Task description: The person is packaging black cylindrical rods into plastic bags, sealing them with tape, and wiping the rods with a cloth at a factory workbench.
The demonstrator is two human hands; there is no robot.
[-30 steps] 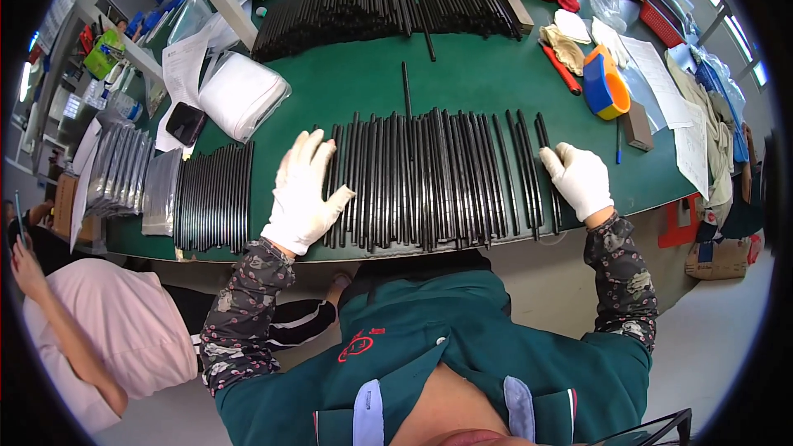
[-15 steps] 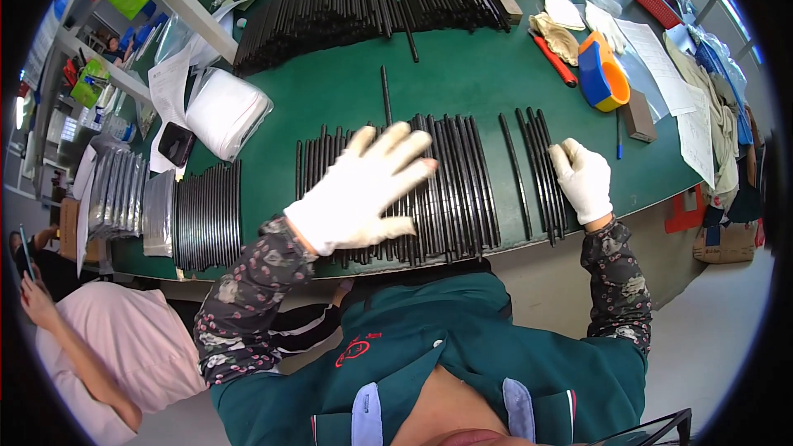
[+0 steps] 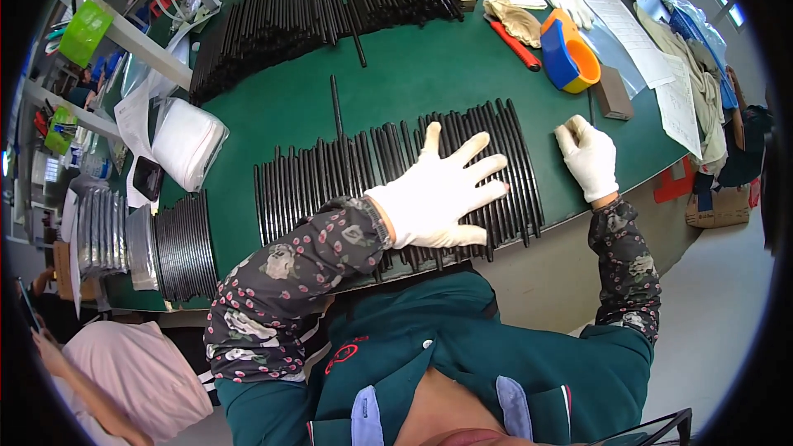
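Left hand [image 3: 438,198] slid right across green table [image 3: 413,74].

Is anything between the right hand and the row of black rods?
Nothing visible. The right hand rests on bare green table just right of the row of black rods, with open surface between. The left hand already lies spread on the rods.

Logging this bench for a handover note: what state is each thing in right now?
Left hand: gloved, fingers spread, flat on the rods.
Right hand: gloved, on the table by the row's right end.
Near row of black rods: laid side by side.
Tape dispenser: standing on the green table.
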